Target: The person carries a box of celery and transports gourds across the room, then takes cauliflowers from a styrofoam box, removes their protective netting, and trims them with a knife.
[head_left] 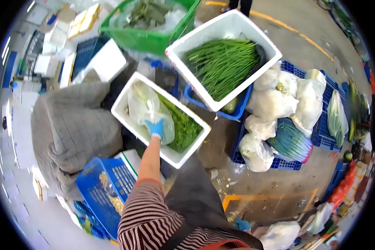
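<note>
My left hand [155, 128], in a blue glove, has its fingers closed on the gathered part of a clear plastic bag [166, 118] with pale contents. That bag lies in a white foam box [180, 160], beside leafy greens [186, 130]. My right hand [242, 225], also gloved in blue, is low at the bottom edge, near a white bag [280, 235]; its fingers are too small and blurred to make out. A second foam box [248, 89] holding long green stalks [223, 62] is tilted on a blue crate [241, 110].
A green crate [154, 39] with bagged leaves stands behind. Grey quilted cloth [75, 129] and a blue basket [98, 200] are on the left. White bags [273, 104] and bundled scallions [289, 139] rest on blue pallets [287, 165] at right. A person's legs [242, 6] show at the top.
</note>
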Action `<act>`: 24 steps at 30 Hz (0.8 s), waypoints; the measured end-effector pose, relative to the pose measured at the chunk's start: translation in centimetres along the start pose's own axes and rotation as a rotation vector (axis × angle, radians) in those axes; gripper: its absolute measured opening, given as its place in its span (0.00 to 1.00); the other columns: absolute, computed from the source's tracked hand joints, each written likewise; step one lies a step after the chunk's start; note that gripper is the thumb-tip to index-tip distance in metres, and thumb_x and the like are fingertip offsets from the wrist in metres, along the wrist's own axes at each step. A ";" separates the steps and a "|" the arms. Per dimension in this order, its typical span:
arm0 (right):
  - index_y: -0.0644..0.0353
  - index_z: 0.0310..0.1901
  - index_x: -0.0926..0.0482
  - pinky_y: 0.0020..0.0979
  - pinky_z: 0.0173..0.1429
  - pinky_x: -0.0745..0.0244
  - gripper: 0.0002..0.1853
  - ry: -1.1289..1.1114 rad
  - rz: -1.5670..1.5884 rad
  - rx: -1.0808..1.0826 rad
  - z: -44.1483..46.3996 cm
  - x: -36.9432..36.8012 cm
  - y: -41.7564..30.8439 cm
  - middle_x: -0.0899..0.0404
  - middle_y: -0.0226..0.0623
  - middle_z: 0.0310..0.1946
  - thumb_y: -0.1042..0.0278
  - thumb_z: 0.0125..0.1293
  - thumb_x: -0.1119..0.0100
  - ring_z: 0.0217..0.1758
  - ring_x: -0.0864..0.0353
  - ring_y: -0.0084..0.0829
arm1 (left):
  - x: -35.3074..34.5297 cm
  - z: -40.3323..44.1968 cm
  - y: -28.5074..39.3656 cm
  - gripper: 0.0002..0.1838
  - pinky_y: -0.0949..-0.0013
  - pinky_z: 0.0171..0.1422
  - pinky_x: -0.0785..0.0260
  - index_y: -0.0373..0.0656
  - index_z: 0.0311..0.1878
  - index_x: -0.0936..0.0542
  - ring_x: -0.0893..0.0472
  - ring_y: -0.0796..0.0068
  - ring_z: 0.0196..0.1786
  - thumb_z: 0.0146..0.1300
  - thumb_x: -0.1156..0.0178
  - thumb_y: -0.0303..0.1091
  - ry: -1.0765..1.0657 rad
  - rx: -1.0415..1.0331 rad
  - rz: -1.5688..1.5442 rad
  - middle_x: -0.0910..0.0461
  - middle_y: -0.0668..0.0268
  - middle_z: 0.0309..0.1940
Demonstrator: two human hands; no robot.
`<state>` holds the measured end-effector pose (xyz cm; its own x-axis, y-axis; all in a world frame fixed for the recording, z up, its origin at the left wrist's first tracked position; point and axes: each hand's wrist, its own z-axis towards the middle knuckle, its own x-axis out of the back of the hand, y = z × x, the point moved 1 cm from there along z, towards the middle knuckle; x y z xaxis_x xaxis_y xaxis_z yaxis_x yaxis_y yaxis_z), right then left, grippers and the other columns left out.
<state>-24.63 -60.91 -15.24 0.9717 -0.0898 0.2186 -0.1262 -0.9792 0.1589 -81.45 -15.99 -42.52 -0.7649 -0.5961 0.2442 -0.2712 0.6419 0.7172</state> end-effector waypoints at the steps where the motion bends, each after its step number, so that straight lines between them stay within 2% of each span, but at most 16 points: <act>1: 0.60 0.45 0.20 0.35 0.22 0.30 0.13 0.003 -0.019 -0.003 -0.6 -2.1 -2.0 0.18 0.39 0.31 0.61 0.66 0.38 0.26 0.19 0.34 | -0.7 2.3 0.8 0.45 0.61 0.32 0.30 0.53 0.68 0.54 0.24 0.66 0.32 0.57 0.31 0.35 0.016 0.031 0.042 0.27 0.57 0.43; 3: 0.62 0.44 0.20 0.33 0.25 0.28 0.12 0.014 -0.024 -0.049 0.8 -3.4 -4.0 0.19 0.36 0.30 0.63 0.65 0.39 0.26 0.20 0.30 | -0.6 4.9 0.7 0.37 0.62 0.32 0.31 0.50 0.63 0.44 0.25 0.69 0.31 0.57 0.31 0.39 0.034 0.120 0.089 0.28 0.60 0.37; 8: 0.62 0.42 0.19 0.27 0.28 0.29 0.10 0.031 0.090 0.133 0.5 -5.2 -10.4 0.22 0.27 0.27 0.66 0.66 0.40 0.26 0.25 0.22 | 1.0 6.6 1.1 0.23 0.63 0.30 0.34 0.42 0.51 0.19 0.28 0.76 0.30 0.56 0.30 0.46 -0.077 0.256 0.192 0.29 0.70 0.24; 9: 0.62 0.41 0.18 0.27 0.27 0.32 0.10 0.062 0.053 0.116 0.3 -4.9 -11.4 0.24 0.26 0.24 0.64 0.65 0.39 0.24 0.27 0.22 | 1.4 6.5 2.1 0.23 0.63 0.30 0.34 0.42 0.49 0.19 0.28 0.76 0.29 0.56 0.30 0.47 -0.099 0.221 0.215 0.29 0.70 0.24; 11: 0.60 0.46 0.18 0.29 0.23 0.31 0.15 -0.003 -0.022 0.170 0.1 -4.2 -13.2 0.19 0.34 0.27 0.57 0.67 0.40 0.21 0.25 0.26 | 2.5 5.5 4.7 0.23 0.64 0.28 0.35 0.42 0.47 0.19 0.27 0.76 0.28 0.55 0.30 0.49 -0.136 0.148 0.259 0.28 0.70 0.25; 13: 0.59 0.50 0.18 0.30 0.21 0.30 0.18 -0.023 -0.075 0.200 0.7 -3.2 -13.4 0.17 0.39 0.30 0.54 0.68 0.41 0.18 0.25 0.28 | 4.0 1.2 10.1 0.22 0.65 0.28 0.36 0.39 0.41 0.18 0.29 0.77 0.26 0.55 0.31 0.49 -0.107 -0.121 0.211 0.29 0.70 0.21; 14: 0.59 0.50 0.18 0.30 0.20 0.30 0.18 -0.009 -0.092 0.205 1.6 -2.7 -13.2 0.17 0.39 0.30 0.54 0.68 0.41 0.17 0.26 0.28 | 5.7 1.2 10.5 0.28 0.62 0.39 0.29 0.32 0.47 0.19 0.23 0.69 0.30 0.57 0.34 0.51 -0.046 -0.389 0.435 0.20 0.60 0.28; 15: 0.59 0.51 0.19 0.30 0.20 0.30 0.18 0.003 -0.108 0.211 1.9 -2.2 -13.0 0.17 0.40 0.31 0.54 0.68 0.42 0.15 0.28 0.27 | 7.4 -1.4 13.1 0.30 0.60 0.42 0.29 0.30 0.48 0.20 0.21 0.66 0.32 0.57 0.34 0.53 -0.026 -0.432 0.399 0.19 0.57 0.31; 16: 0.58 0.50 0.18 0.29 0.20 0.32 0.18 -0.008 -0.152 0.185 0.6 -2.1 -13.5 0.17 0.39 0.29 0.54 0.67 0.40 0.15 0.28 0.27 | 8.9 -5.3 15.8 0.27 0.65 0.36 0.29 0.32 0.47 0.19 0.22 0.70 0.30 0.57 0.33 0.50 -0.051 -0.281 0.199 0.19 0.61 0.30; 18: 0.56 0.48 0.18 0.27 0.19 0.35 0.16 -0.029 -0.201 0.171 -2.0 -4.2 -15.4 0.18 0.37 0.26 0.55 0.64 0.37 0.14 0.30 0.26 | 11.5 -13.3 20.2 0.20 0.71 0.31 0.32 0.35 0.44 0.19 0.24 0.77 0.27 0.58 0.32 0.43 -0.053 -0.250 -0.076 0.20 0.66 0.29; 19: 0.57 0.51 0.20 0.28 0.18 0.33 0.20 -0.062 -0.240 0.179 -1.1 -3.4 -15.1 0.16 0.41 0.30 0.52 0.64 0.39 0.12 0.32 0.27 | 12.7 -16.9 21.6 0.17 0.74 0.29 0.33 0.36 0.44 0.18 0.25 0.80 0.26 0.58 0.32 0.39 -0.052 -0.279 -0.184 0.21 0.69 0.29; 21: 0.56 0.52 0.20 0.29 0.19 0.31 0.19 -0.071 -0.284 0.203 -0.8 -2.4 -15.0 0.16 0.42 0.31 0.53 0.65 0.40 0.11 0.32 0.27 | 15.2 -24.8 24.0 0.12 0.77 0.27 0.34 0.38 0.42 0.18 0.26 0.83 0.25 0.59 0.33 0.34 -0.044 -0.337 -0.393 0.22 0.71 0.28; 24: 0.55 0.52 0.21 0.32 0.20 0.29 0.18 -0.110 -0.345 0.285 0.4 0.4 -13.9 0.16 0.42 0.32 0.53 0.67 0.42 0.11 0.32 0.28 | 20.3 -34.2 24.7 0.08 0.79 0.27 0.37 0.41 0.39 0.18 0.28 0.86 0.24 0.59 0.34 0.33 -0.050 -0.413 -0.679 0.23 0.75 0.26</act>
<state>-22.47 -47.43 -17.71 0.9647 0.2465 0.0930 0.2533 -0.9649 -0.0697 -83.69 -28.66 2.46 -0.5381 -0.7644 -0.3553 -0.4563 -0.0903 0.8852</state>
